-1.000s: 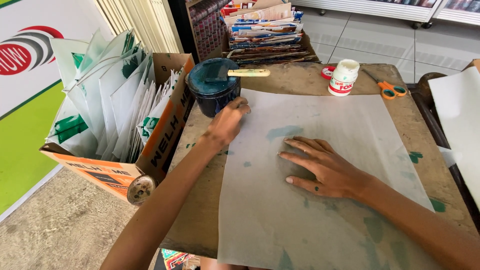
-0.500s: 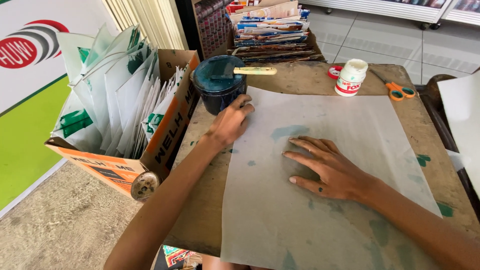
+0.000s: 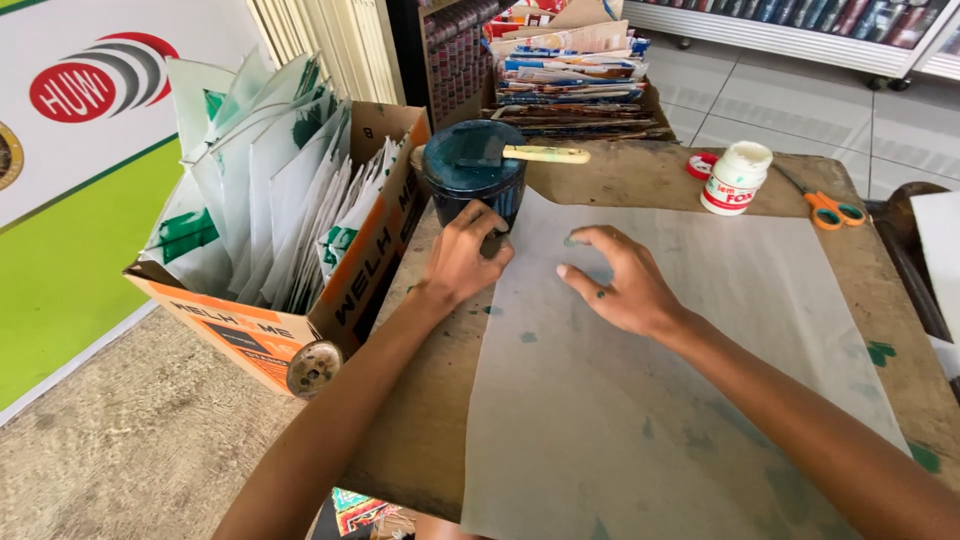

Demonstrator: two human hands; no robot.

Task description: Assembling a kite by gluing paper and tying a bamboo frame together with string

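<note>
The left hand [image 3: 465, 252] rests at the top left corner of the big pale sheet of paper [image 3: 660, 400], its fingers curled loosely and bunched together over the sheet's edge, right against the foot of the dark teal pot [image 3: 472, 180]; whether they actually pinch the paper I cannot tell. The right hand [image 3: 622, 283] sits palm down on the sheet just beside it, fingers [image 3: 585, 238] spread a little and arched, tips pressing on the paper near a greenish smear. The sheet lies flat on the worn wooden table [image 3: 640, 175] and covers most of it, speckled with green stains.

A brush with a pale handle [image 3: 545, 154] lies across the pot's rim. Further back stands a small white glue jar [image 3: 735, 178], with orange-handled scissors [image 3: 828, 210] near it on the right. Behind the pot rises a stack of magazines and papers [image 3: 575, 75]. Left of the table, touching its edge, a cardboard box [image 3: 330, 290] is stuffed with upright white paper bags [image 3: 265, 190]
</note>
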